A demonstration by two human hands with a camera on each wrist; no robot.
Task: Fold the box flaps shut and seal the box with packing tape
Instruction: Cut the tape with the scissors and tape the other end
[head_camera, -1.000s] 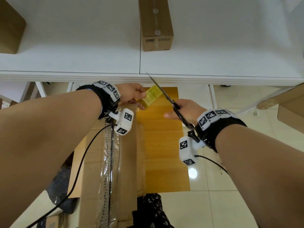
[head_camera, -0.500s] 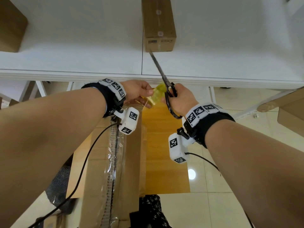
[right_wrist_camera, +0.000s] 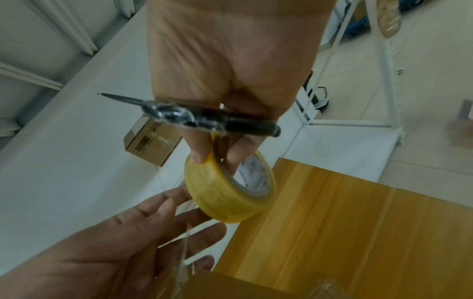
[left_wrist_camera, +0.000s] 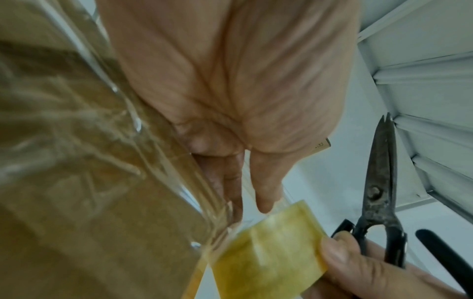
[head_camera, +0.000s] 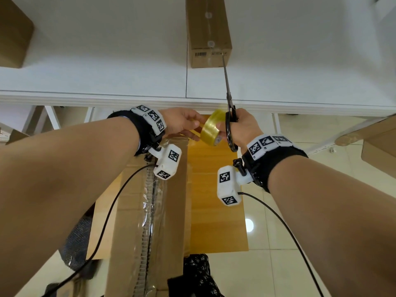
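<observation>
A long cardboard box (head_camera: 171,211) lies below my forearms, clear tape wrinkled along its closed seam (left_wrist_camera: 76,182). My right hand (head_camera: 221,127) pinches a yellow tape roll (head_camera: 211,131) between thumb and finger (right_wrist_camera: 217,159) and also grips black scissors (head_camera: 228,97), their closed blades pointing away over the table. In the right wrist view my left hand (right_wrist_camera: 184,218) shows straight, spread fingers touching the tape roll (right_wrist_camera: 220,194). A clear strand runs from the roll past those fingers (left_wrist_camera: 230,188) down to the box.
A white table (head_camera: 107,71) stands ahead with a small sealed carton (head_camera: 209,28) on it and another box (head_camera: 12,33) at far left. A wooden board (head_camera: 214,189) lies right of the box. More cardboard (head_camera: 379,146) sits at right; dark fabric (head_camera: 199,275) below.
My right hand brought the scissors over to the roll and took hold of it. The blades swung to point straight away. My left hand's grip on the roll has loosened to straight fingers.
</observation>
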